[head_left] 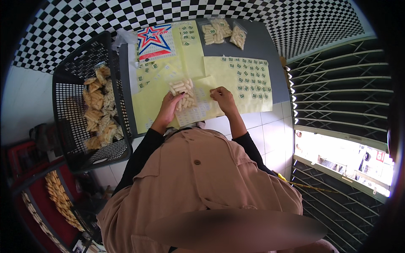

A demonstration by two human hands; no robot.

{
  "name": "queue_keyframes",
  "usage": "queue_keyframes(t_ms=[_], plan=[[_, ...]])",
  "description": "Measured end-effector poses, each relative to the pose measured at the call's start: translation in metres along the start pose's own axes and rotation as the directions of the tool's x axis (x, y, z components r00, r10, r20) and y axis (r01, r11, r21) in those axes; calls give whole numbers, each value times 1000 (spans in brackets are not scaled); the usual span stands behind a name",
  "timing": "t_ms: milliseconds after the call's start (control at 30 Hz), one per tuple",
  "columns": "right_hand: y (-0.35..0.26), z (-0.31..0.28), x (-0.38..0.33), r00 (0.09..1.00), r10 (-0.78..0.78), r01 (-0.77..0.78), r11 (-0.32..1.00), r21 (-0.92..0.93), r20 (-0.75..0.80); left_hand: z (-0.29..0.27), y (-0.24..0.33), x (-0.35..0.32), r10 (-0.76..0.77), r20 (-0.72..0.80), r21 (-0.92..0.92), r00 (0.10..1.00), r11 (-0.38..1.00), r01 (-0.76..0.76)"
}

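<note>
My left hand [169, 106] grips a clear plastic bag of pale stick-shaped snacks [187, 100], its thumb lying across the front of the bag. To the right of it, my right hand [222, 98] is closed with the fingertips pinched together; whatever they hold is too small to make out. Beneath both hands lie yellow sticker sheets. The right-hand sheet [211, 67] carries rows of small round green-and-white stickers [251, 78]. Another yellow sheet [145, 107] extends under the left hand.
Several filled snack bags [214, 33] rest at the far edge of the grey table [257, 40]. A plastic packet with a star print [156, 42] lies far left. Beside the table, a black crate [63, 109] holds bagged snacks [101, 111]. A folding metal gate [337, 90] stands to the right.
</note>
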State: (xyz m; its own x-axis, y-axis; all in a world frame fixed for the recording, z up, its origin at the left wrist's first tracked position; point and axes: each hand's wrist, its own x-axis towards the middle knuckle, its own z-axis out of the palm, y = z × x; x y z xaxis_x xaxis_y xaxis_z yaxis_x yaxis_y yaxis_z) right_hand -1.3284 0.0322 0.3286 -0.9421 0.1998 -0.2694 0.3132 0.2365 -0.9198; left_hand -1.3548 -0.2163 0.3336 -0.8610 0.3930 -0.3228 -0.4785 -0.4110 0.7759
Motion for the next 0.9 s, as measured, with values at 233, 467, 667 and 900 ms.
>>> queue_keyframes(t_ms=[233,467,667,900], plan=[[-77,11,-23,960,-261,252,963,-90,-99,29,37,-9,119,-47,40,992,992,-118],[-146,29,-31,781,-598,573,800,-176,-177,60,63,-21,315,22,184,949,931,-314],[-162,41,-33,735,-645,609,763,-215,-209,68,61,-24,462,-16,349,887,834,-428],[-168,45,-32,727,-649,598,759,-259,-225,68,59,-25,580,42,487,813,699,-524]])
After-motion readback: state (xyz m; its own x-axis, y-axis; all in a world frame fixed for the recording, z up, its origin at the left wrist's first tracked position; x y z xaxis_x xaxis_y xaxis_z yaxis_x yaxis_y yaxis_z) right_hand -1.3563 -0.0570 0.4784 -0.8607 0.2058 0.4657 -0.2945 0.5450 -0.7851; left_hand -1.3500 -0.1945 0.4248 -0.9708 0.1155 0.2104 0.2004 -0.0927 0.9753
